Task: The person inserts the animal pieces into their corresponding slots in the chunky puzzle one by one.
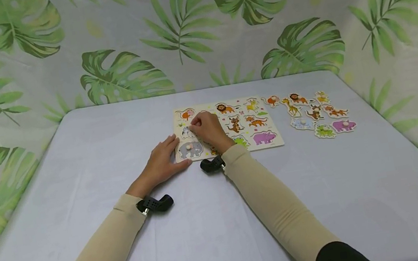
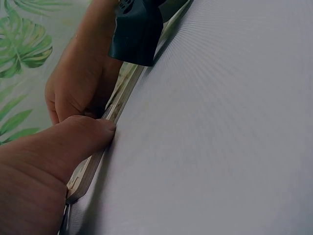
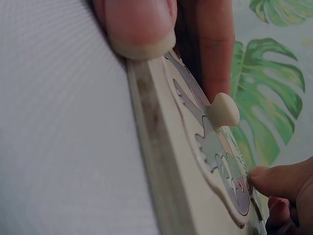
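A wooden animal puzzle board (image 1: 228,151) lies flat, its left part beneath both hands. My left hand (image 1: 161,161) steadies its near-left corner: the straight fingers rest along the left edge and the thumb (image 2: 93,129) presses the front edge. Over the left column, my right hand (image 1: 208,128) pinches at the zebra piece (image 1: 186,132) with thumb and forefinger; the grip point is partly hidden. Just below, the grey elephant piece (image 1: 190,150) sits in the board, its round knob (image 3: 225,110) standing up in the right wrist view. The right hand covers pictures in the second column.
Several loose pieces lie right of the board, among them a lion (image 1: 299,99), a giraffe (image 1: 291,107), a tiger (image 1: 336,111), a frog (image 1: 324,131) and a purple hippo (image 1: 343,126). A white cloth (image 1: 111,137) covers the table; a leaf-patterned curtain (image 1: 200,72) hangs behind.
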`<state>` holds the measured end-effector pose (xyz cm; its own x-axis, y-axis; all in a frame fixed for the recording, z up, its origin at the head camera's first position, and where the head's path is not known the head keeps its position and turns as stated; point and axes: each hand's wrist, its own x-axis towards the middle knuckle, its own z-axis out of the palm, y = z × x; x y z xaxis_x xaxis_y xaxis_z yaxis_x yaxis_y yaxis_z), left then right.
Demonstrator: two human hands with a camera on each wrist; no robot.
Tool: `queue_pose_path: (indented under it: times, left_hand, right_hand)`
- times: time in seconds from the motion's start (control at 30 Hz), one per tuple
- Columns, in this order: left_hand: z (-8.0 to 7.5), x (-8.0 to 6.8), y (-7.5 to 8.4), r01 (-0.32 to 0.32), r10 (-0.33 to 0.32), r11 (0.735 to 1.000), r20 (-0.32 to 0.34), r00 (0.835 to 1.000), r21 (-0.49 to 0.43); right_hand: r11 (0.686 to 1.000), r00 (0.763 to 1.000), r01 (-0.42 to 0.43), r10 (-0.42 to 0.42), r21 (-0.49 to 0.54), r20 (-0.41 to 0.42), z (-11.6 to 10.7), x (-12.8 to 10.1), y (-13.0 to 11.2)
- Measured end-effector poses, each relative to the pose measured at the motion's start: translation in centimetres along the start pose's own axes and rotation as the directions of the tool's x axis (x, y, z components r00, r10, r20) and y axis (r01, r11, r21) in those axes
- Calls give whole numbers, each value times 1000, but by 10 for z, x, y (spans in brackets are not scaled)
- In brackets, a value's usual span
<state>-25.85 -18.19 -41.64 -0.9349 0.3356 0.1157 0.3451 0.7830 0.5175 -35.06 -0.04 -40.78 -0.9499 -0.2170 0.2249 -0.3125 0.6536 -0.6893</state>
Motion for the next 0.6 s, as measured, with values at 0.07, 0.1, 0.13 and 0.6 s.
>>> queue_pose_path:
  times: [0.07, 0.1, 0.13, 0.6]
  left_hand:
    - [0, 0, 0, -2, 2, 1000, 1, 1000, 2]
    - [0, 0, 0, -3, 3, 1000, 0, 1000, 1]
    - [0, 0, 0, -4, 4, 1000, 1, 1000, 2]
    - [-1, 0, 1, 5, -5, 1000, 6, 1000, -1]
  right_hand:
    - [1000, 1000, -3, 3, 1, -1, 0, 0, 0]
    - [1000, 1000, -3, 3, 2, -1, 0, 0, 0]
    - [1000, 1000, -3, 3, 1, -2, 0, 0, 0]
    - [1000, 1000, 1, 0, -6, 7, 0, 1, -1]
